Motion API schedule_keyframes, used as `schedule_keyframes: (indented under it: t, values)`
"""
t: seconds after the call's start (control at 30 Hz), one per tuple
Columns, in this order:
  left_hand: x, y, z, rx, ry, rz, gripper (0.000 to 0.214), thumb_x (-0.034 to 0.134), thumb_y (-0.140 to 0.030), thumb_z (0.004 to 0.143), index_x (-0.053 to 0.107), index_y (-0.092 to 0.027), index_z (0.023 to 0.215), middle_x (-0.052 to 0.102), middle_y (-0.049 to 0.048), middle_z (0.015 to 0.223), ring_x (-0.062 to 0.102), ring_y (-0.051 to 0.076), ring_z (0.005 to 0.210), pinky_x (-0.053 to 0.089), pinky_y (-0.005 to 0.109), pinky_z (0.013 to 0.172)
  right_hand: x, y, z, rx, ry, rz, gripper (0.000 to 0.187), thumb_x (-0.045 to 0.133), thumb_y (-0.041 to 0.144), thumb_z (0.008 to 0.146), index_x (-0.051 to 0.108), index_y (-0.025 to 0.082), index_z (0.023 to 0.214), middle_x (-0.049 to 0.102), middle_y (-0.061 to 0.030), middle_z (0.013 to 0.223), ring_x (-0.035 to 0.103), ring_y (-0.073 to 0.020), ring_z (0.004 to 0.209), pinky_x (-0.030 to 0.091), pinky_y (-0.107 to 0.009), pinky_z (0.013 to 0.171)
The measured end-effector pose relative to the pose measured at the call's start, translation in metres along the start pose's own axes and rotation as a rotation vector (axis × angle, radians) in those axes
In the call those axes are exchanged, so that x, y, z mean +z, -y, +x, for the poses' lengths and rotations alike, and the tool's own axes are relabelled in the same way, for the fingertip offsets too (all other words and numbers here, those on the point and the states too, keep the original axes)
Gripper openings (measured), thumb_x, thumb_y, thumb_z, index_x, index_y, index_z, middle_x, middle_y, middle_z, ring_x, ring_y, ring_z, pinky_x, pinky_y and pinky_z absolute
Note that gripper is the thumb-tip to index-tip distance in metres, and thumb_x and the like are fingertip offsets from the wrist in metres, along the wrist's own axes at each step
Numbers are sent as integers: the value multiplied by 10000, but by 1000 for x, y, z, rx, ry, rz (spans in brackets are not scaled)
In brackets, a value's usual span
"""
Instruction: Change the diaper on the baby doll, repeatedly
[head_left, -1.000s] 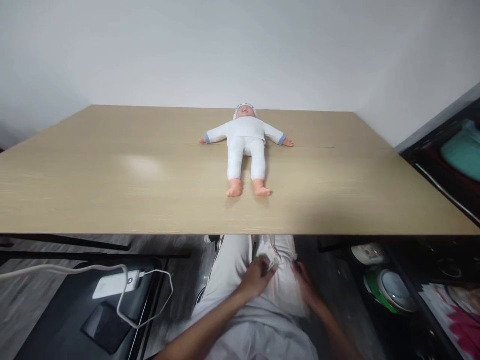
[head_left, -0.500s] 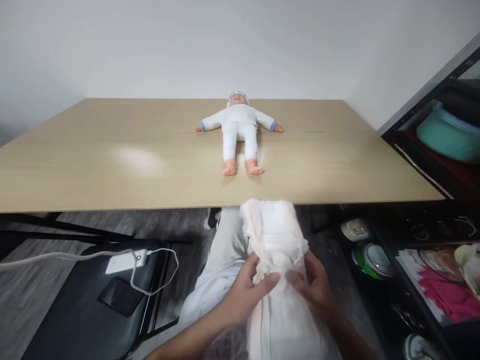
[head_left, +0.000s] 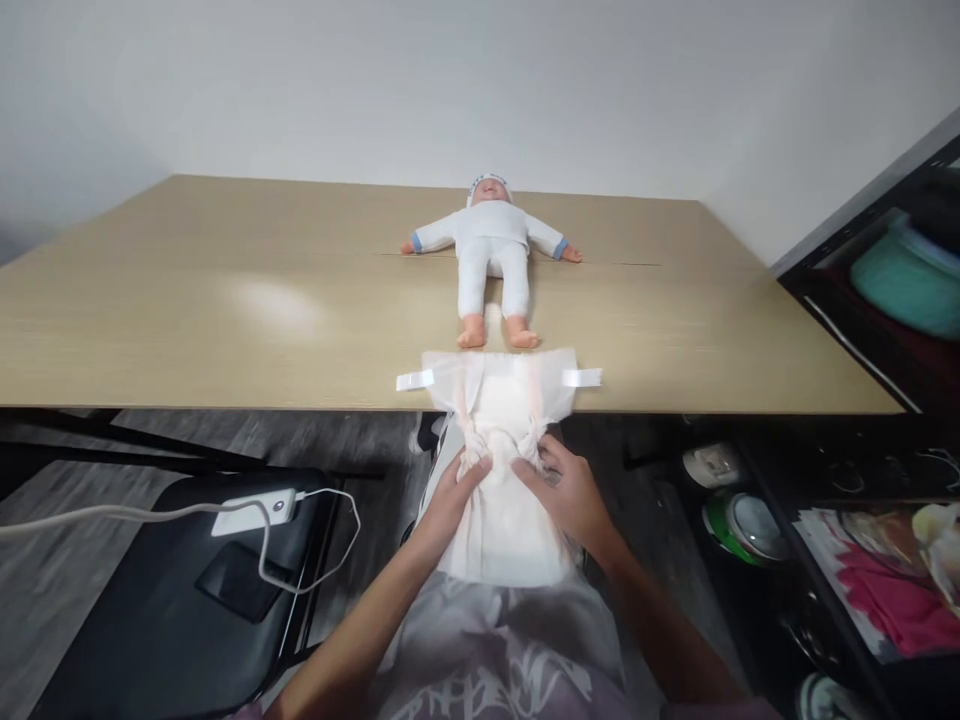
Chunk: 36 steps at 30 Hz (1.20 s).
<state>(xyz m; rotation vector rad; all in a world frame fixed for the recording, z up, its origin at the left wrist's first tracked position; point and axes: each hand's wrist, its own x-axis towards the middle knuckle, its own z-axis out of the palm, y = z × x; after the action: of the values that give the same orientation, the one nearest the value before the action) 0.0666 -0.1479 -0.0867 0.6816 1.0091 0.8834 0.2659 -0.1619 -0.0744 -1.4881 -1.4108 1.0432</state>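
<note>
An opened-out white diaper is held up in front of me, its far end with two side tabs spread over the table's front edge. My left hand pinches its left side at the narrow middle, thumb on top. On the opposite side my right hand grips the gathered edge the same way. The near end of the diaper hangs over my lap. Beyond it a baby doll in white clothes and a cap lies on its back, arms spread, bare feet towards me.
The wooden table reaches back to the wall. At left, a black chair carries a white power bank with a cable and a dark phone. A dark shelf at right holds a teal basin, pink cloth and several containers.
The diaper has moved forward and slightly left with both hands. Its far end has spread out, and both side tabs now show. My view has shifted slightly.
</note>
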Motion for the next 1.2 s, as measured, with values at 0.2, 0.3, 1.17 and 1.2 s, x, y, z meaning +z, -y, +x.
schedule_keyframes:
  t: [0.2, 0.3, 1.17, 1.2]
  values:
    - [-9, 5, 5, -58, 7, 33, 735, 906, -674, 868, 754, -254, 1451, 816, 112, 1406, 733, 385, 1396, 521, 505, 1276, -9, -6, 4, -181, -370, -268, 484, 876, 541, 915, 643, 364, 1301, 781, -108, 1197, 762, -366, 1019, 662, -546, 798]
    - [-10, 4, 7, -17, -1, 136, 752, 876, -722, 875, 746, -273, 1463, 767, 107, 1502, 662, 385, 1491, 493, 480, 1304, -8, 9, 23, -400, -290, -379, 511, 795, 441, 1008, 609, 427, 1484, 750, -110, 1364, 716, -389, 1277, 634, -635, 1063]
    - [-10, -215, 233, 1179, 573, 2058, 1089, 647, 76, 828, 355, -378, 1774, 130, 90, 1939, 196, 384, 1785, 321, 596, 1376, 13, 23, 138, -574, 259, -795, 756, 606, 629, 1124, 478, 235, 1757, 426, -95, 1840, 418, -353, 1677, 333, -618, 1407]
    - [-6, -218, 236, 1169, 667, 2051, 1050, 648, 59, 840, 388, -385, 1755, 165, 61, 1935, 207, 348, 1787, 333, 557, 1378, 14, 23, 138, -572, 262, -792, 755, 607, 633, 1123, 484, 237, 1753, 431, -96, 1838, 417, -353, 1679, 331, -617, 1408]
